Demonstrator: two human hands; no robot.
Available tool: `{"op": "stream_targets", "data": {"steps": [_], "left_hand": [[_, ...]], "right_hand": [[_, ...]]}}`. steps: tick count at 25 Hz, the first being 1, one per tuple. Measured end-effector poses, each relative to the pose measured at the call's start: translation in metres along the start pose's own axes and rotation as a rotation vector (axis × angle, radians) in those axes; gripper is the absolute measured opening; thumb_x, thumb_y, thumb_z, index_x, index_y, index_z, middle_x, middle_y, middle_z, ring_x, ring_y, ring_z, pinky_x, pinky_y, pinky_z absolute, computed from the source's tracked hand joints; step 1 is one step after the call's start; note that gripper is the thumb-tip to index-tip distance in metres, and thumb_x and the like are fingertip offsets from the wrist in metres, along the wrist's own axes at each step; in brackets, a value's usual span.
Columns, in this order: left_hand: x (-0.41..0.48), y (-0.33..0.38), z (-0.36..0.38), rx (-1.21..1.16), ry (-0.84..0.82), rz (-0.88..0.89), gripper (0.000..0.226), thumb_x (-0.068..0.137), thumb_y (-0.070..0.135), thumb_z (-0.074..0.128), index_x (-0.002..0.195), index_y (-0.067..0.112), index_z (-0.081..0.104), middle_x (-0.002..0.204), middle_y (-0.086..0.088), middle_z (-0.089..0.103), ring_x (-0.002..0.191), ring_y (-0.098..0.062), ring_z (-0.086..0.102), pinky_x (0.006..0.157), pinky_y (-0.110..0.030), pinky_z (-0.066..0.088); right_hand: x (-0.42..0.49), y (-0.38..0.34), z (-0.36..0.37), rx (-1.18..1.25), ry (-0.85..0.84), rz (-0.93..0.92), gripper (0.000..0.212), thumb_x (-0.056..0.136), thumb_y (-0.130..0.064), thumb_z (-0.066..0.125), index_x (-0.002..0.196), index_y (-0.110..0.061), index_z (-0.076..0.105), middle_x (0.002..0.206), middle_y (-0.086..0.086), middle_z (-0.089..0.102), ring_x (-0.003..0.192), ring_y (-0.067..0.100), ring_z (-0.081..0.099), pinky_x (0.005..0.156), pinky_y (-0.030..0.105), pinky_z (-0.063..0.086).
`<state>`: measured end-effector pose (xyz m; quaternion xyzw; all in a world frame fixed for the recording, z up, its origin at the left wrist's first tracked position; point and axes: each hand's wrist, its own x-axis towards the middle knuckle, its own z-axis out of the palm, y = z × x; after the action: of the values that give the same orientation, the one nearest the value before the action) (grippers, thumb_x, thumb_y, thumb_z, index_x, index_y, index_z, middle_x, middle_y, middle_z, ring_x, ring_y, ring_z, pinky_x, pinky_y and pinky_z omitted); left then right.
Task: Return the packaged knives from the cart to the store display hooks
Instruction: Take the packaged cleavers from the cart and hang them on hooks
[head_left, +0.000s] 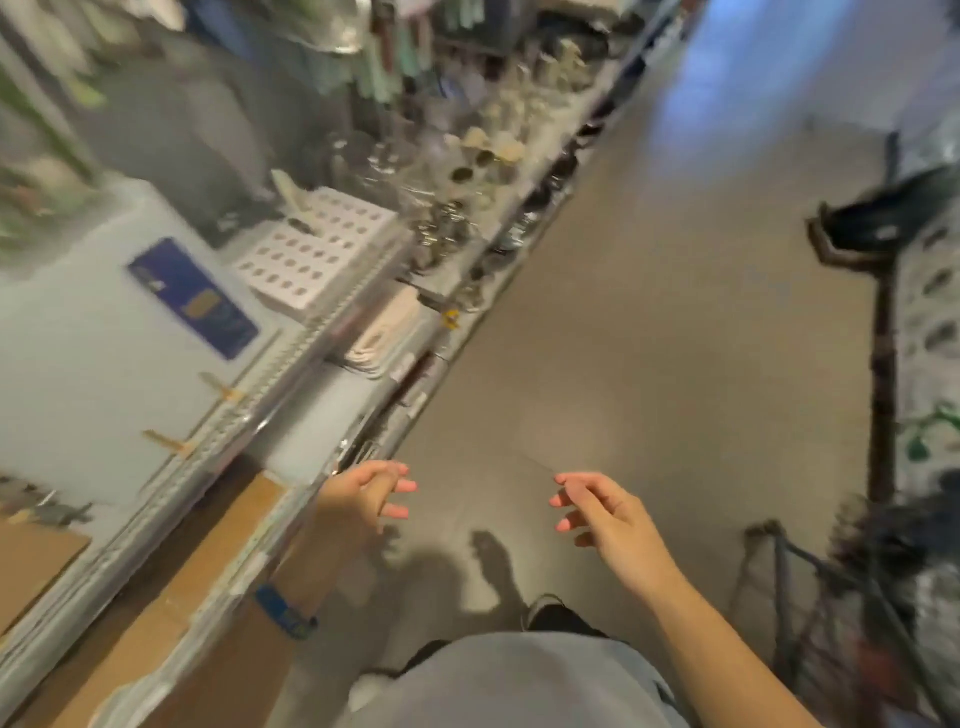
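The picture is smeared by motion. My left hand (363, 496) and my right hand (597, 512) hang over the grey floor in front of my body, fingers loosely curled, nothing in either. The wire cart (841, 587) stands at the right edge, dark and blurred, with its contents not readable. Store shelving (291, 364) runs along the left. At the top left hang blurred green and white goods (52, 130), which may be the display hooks. No packaged knife can be made out.
The left shelves hold white perforated trays (311, 244), glassware (457, 156), folded cloths (384, 332), a blue card (192, 296) and brown cartons (171, 587). A dark post with a patterned display (883, 364) stands at the right. Grey aisle floor (649, 312) stretches ahead.
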<state>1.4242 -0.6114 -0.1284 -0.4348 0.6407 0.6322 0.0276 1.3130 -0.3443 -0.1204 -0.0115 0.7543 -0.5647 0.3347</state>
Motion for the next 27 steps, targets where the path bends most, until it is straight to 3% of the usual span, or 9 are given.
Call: {"op": "stream_targets", "data": {"steps": [4,9,16,21,27], "left_hand": [[0.027,0.014,0.12,0.086,-0.222,-0.101,0.018,0.1,0.018,0.052,0.097,0.013,0.069,0.093,-0.008,0.073,0.056,-0.016,0.065,0.041,-0.017,0.035],[0.049,0.049,0.227,0.354,-0.436,-0.041,0.024,0.102,0.012,0.044,0.1,0.013,0.069,0.095,-0.012,0.074,0.06,-0.018,0.061,0.044,-0.019,0.033],[0.109,0.078,0.346,0.719,-0.706,-0.02,0.028,0.104,0.019,0.041,0.105,0.015,0.069,0.101,-0.005,0.075,0.072,-0.019,0.059,0.055,-0.025,0.035],[0.152,0.117,0.453,0.954,-0.959,0.062,0.027,0.103,0.023,0.043,0.105,0.017,0.069,0.1,-0.002,0.076,0.07,-0.016,0.062,0.057,-0.026,0.038],[0.121,0.135,0.592,1.201,-1.29,0.204,0.029,0.102,0.034,0.044,0.102,0.023,0.071,0.094,0.008,0.077,0.069,-0.012,0.069,0.063,-0.029,0.042]], "right_hand": [[0.004,0.059,-0.105,0.1,0.183,0.14,0.021,0.107,-0.025,0.052,0.109,-0.017,0.072,0.099,0.002,0.075,0.07,0.01,0.069,0.061,0.02,0.05],[-0.017,0.11,-0.187,0.239,0.443,0.271,0.018,0.105,-0.031,0.055,0.105,-0.028,0.072,0.091,-0.006,0.077,0.071,0.007,0.07,0.068,0.025,0.053],[-0.032,0.136,-0.221,0.432,0.756,0.419,0.02,0.105,-0.033,0.055,0.102,-0.025,0.073,0.088,-0.008,0.076,0.073,0.01,0.071,0.071,0.03,0.053],[-0.025,0.107,-0.23,0.671,1.056,0.474,0.02,0.105,-0.026,0.055,0.102,-0.017,0.073,0.086,-0.002,0.075,0.06,0.004,0.064,0.052,0.014,0.045],[-0.031,0.096,-0.23,0.926,1.312,0.483,0.021,0.105,-0.028,0.055,0.104,-0.019,0.074,0.087,-0.003,0.075,0.063,0.002,0.062,0.054,0.014,0.047]]}}
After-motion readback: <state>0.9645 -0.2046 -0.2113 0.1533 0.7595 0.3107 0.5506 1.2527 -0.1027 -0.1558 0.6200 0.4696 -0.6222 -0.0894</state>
